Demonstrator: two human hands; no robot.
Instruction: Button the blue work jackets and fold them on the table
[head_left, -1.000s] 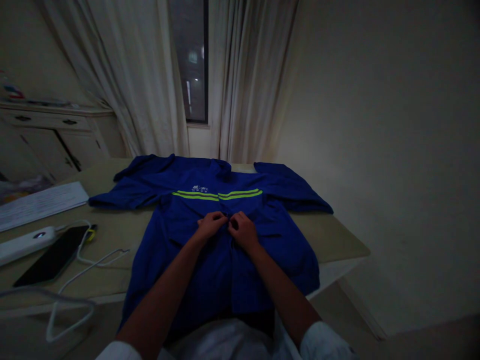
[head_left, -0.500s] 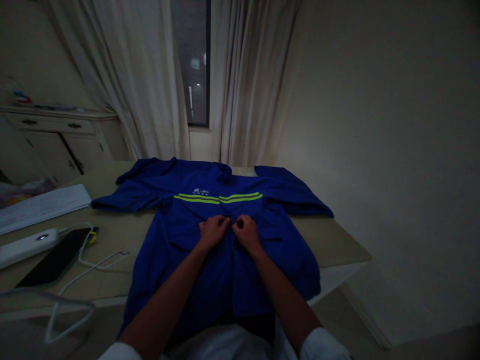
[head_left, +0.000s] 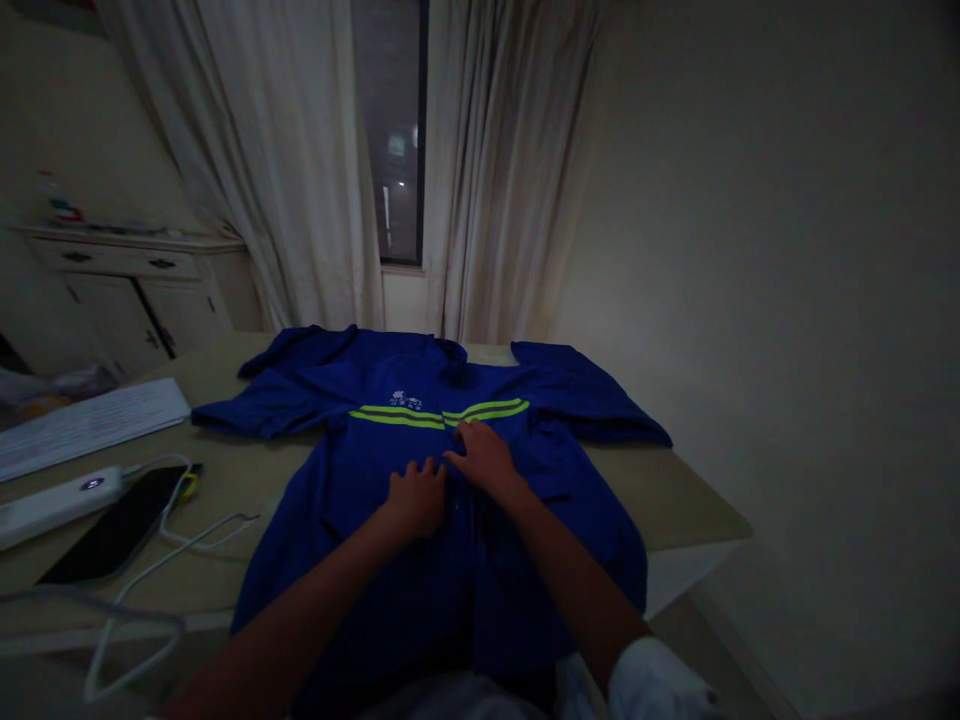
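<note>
A blue short-sleeved shirt (head_left: 555, 480) with two yellow-green chest stripes (head_left: 442, 412) lies spread front-up on a beige table (head_left: 675, 490). My left hand (head_left: 416, 495) rests palm-down on the shirt's middle, fingers stretched forward and slightly apart. Just right of it and a little further away, my right hand (head_left: 486, 458) lies flat on the front placket right below the stripes, fingers extended. Neither hand holds anything. The shirt's hem hangs over the near table edge.
On the table's left lie a black phone (head_left: 112, 525), a white power bank (head_left: 56, 497) with a white cable (head_left: 180, 540), and a sheet of paper (head_left: 90, 420). A white hanger (head_left: 112, 640) sits at the near left. Curtains, window and a cabinet (head_left: 142, 290) stand behind.
Both hands were pinched together at the placket; now they have let go and lie flat, the right slid up toward the stripes, the left lower. The view shifted slightly.
</note>
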